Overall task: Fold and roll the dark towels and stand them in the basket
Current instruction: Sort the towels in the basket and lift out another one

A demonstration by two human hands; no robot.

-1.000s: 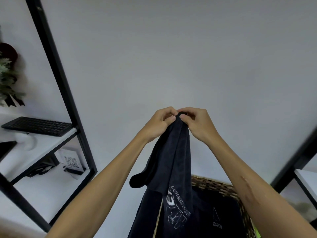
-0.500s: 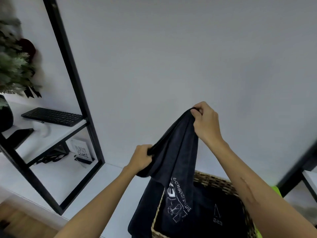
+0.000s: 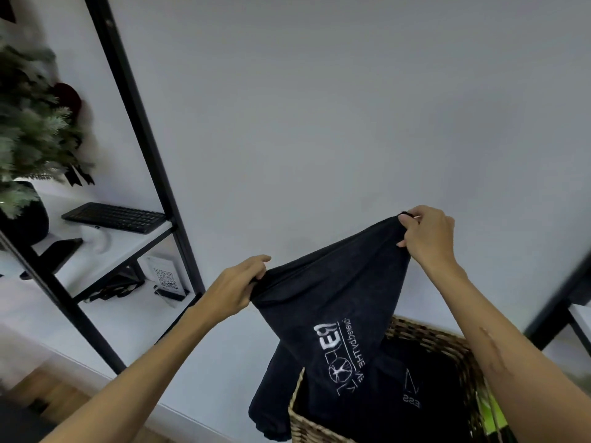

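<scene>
A dark towel [image 3: 332, 302] with a white printed logo hangs in the air above a woven basket [image 3: 444, 342] at the lower right. My right hand [image 3: 430, 235] pinches one upper corner, held high. Lower and to the left, my left hand [image 3: 238, 287] grips the other end of the top edge. The cloth is stretched between them and its lower part drapes over the basket's front rim. Inside the basket lies more dark towel fabric [image 3: 415, 398] with white lettering.
A black metal shelf frame [image 3: 144, 148] stands at the left, with a black keyboard [image 3: 115, 217] on its white shelf and a QR-code card [image 3: 166, 278] below. A plant in a dark pot [image 3: 25, 129] fills the far left. Another black frame [image 3: 563, 298] rises at the right.
My hands have drawn apart along the towel's top edge: the left hand went down and left, the right up and right. The towel has spread open between them.
</scene>
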